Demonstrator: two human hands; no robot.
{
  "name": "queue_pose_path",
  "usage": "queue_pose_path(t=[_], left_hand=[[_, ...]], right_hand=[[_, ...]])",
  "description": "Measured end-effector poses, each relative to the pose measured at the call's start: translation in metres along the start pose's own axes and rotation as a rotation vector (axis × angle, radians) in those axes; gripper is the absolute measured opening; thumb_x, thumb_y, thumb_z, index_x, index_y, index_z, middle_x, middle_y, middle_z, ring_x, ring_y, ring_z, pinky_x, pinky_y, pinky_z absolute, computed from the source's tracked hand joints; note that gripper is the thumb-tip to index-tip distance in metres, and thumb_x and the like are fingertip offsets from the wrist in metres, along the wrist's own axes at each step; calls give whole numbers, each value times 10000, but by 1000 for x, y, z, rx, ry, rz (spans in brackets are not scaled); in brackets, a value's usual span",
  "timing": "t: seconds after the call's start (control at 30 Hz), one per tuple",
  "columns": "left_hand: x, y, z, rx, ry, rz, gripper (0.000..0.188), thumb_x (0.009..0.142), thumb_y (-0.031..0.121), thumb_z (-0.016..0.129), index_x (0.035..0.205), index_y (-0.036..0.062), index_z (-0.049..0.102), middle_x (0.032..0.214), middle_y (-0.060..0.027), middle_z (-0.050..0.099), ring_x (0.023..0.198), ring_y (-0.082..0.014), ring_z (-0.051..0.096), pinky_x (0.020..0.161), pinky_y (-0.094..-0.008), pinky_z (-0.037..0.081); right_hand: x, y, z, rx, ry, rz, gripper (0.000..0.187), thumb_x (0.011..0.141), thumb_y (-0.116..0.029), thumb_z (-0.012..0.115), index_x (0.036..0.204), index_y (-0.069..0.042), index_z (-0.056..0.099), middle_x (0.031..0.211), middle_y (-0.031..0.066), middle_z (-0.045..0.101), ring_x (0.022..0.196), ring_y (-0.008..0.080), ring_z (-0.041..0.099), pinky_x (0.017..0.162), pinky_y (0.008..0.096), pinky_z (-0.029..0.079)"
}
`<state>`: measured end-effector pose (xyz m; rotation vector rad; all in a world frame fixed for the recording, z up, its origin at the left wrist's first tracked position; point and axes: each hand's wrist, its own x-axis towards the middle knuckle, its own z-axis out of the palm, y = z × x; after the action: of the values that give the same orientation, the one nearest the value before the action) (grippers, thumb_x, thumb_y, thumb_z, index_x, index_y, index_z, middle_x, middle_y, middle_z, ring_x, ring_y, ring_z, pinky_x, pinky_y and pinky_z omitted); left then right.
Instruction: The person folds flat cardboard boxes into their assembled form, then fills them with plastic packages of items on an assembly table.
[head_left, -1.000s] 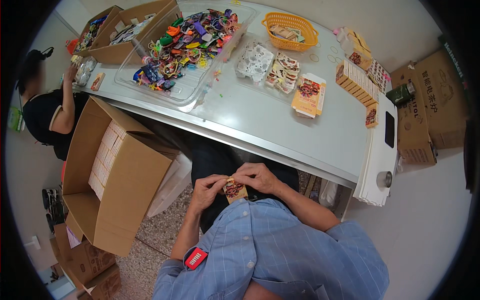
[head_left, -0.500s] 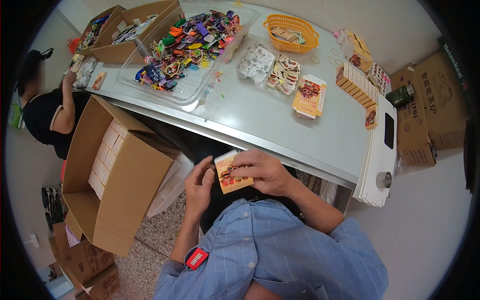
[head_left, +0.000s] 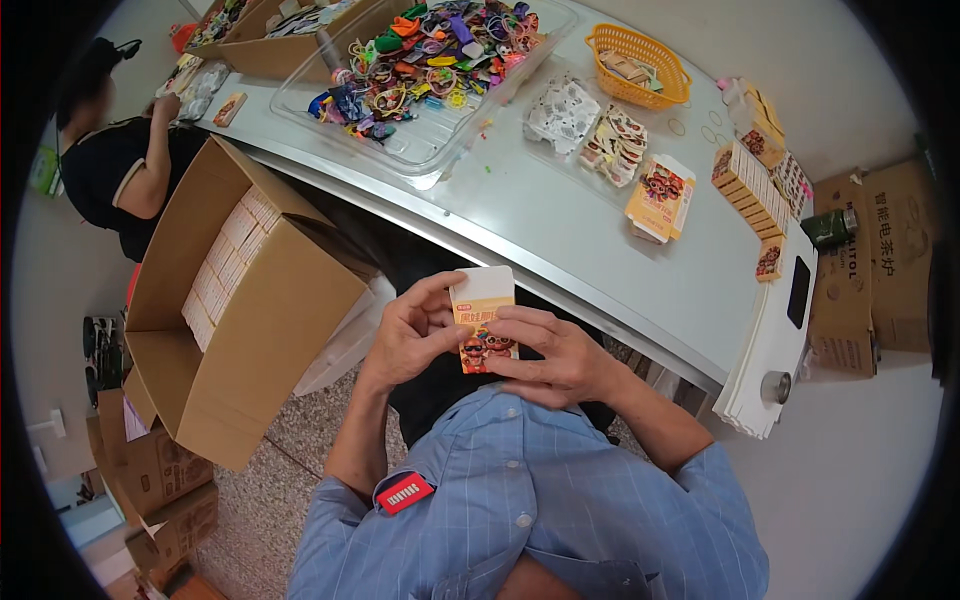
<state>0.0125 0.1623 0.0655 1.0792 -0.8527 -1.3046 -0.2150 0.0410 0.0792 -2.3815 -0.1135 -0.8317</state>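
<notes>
Between my hands, in front of my shirt, is a small orange and yellow cardboard box [head_left: 487,318] with cartoon figures on its face and a white flap raised at the top. My left hand [head_left: 415,335] grips its left edge, thumb across the front and index finger near the flap. From the other side my right hand [head_left: 550,352] holds it, fingers over the printed face and lower edge. Whether anything is inside the box cannot be seen. A stack of flat orange box blanks [head_left: 662,198] lies on the table beyond my right hand.
On the grey table [head_left: 560,250] stand a clear tub of colourful trinkets [head_left: 425,182], a yellow basket [head_left: 640,90], a plastic tray of printed cutouts [head_left: 613,148] and a row of small boxes [head_left: 745,185]. Left, a large carton [head_left: 270,370] holds packed boxes. A co-worker [head_left: 120,180] sits far left.
My left hand has closed onto the box, where its fingers were apart before. The box now stands more upright with its white flap up. The whole view has shifted a little.
</notes>
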Motion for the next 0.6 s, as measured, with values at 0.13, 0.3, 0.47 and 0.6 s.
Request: queue_pose_path(t=[0.13, 0.3, 0.47, 0.6], left_hand=[[9, -5, -5, 88, -17, -28, 553, 889, -30, 733, 1393, 19, 513, 1140, -120, 693, 911, -111, 668, 773, -240, 550], [23, -15, -1, 197, 60, 62, 492, 891, -30, 732, 1340, 19, 537, 1125, -117, 699, 936, -127, 673, 772, -243, 543], [67, -18, 23, -16, 222, 172, 471, 894, -24, 734, 1321, -12, 538, 1096, -106, 705, 941, -134, 674, 768, -250, 538], [126, -28, 22, 183, 258, 366, 475, 920, -15, 698, 1362, -33, 524, 1003, -77, 689, 901, -114, 639, 798, -253, 525]], right_hand=[[10, 8, -16, -17, 141, 225, 598, 712, -247, 897, 1249, -96, 682, 1395, 191, 525, 1249, 361, 547, 980, 449, 517], [5, 51, -15, 4, 13, 358, 510, 764, -161, 868, 1229, -69, 681, 1273, 172, 628, 1106, 313, 639, 895, 385, 549], [1, 69, -3, 181, 471, 478, 379, 837, -6, 789, 1201, -15, 685, 1126, 175, 696, 936, 238, 701, 840, 317, 567], [36, 86, -17, -48, 538, 564, 377, 877, -45, 757, 1242, 0, 670, 1150, 172, 690, 954, 238, 697, 853, 319, 570]])
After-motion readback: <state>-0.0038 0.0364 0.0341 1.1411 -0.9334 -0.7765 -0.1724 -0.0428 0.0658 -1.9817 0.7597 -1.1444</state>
